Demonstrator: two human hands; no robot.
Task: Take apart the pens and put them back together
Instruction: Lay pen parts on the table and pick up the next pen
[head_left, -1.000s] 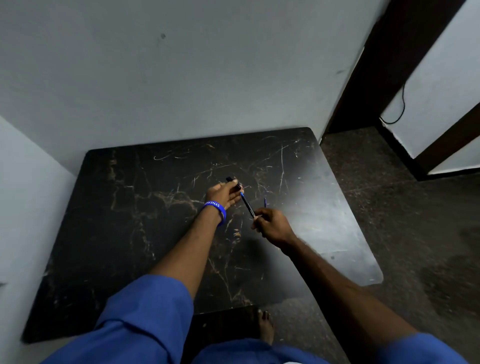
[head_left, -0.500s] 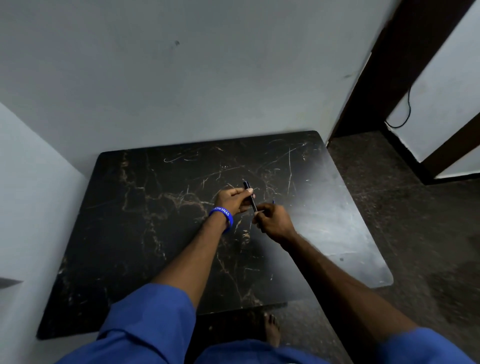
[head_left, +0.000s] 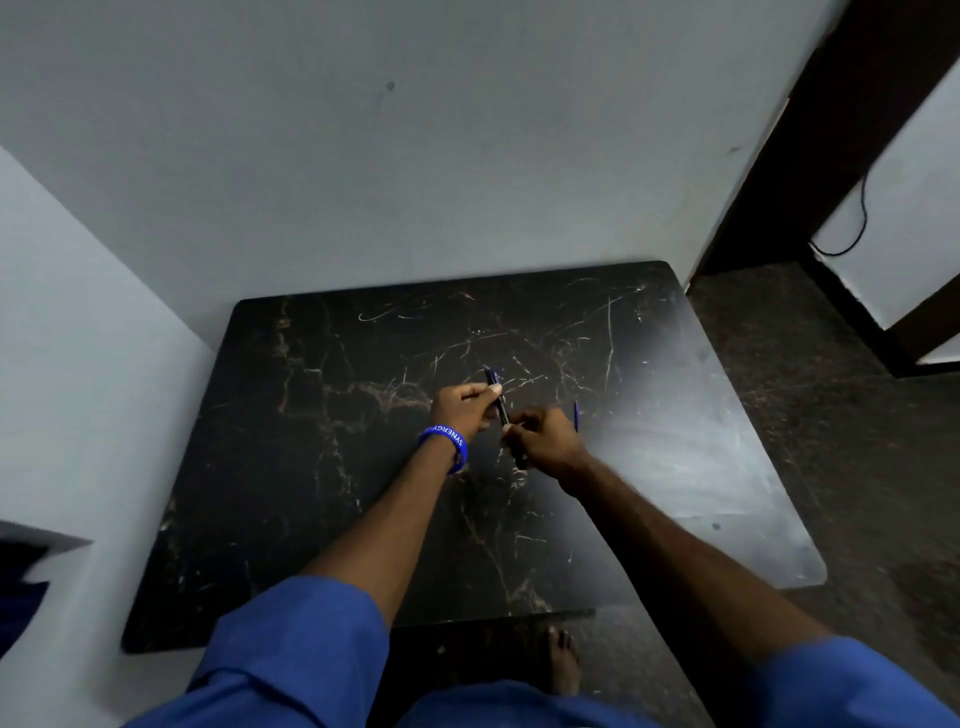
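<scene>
Over the middle of the dark marble table (head_left: 322, 467), my left hand (head_left: 465, 408) pinches a dark pen barrel (head_left: 498, 397) near its upper end. My right hand (head_left: 545, 439) is closed around the barrel's lower end, touching the left hand's fingers. A thin blue part (head_left: 576, 415), like a refill, sticks up behind my right hand; I cannot tell whether the hand grips it. A blue wristband (head_left: 447, 441) is on my left wrist.
A grey wall stands right behind the table and another wall along its left side. To the right lies dark floor (head_left: 831, 415) with a dark door frame (head_left: 810, 130). A bare foot (head_left: 563, 660) shows under the table's near edge.
My two hands have come together on the pen, which is now held shorter between them. The blue refill section seen between the hands earlier is no longer visible.
</scene>
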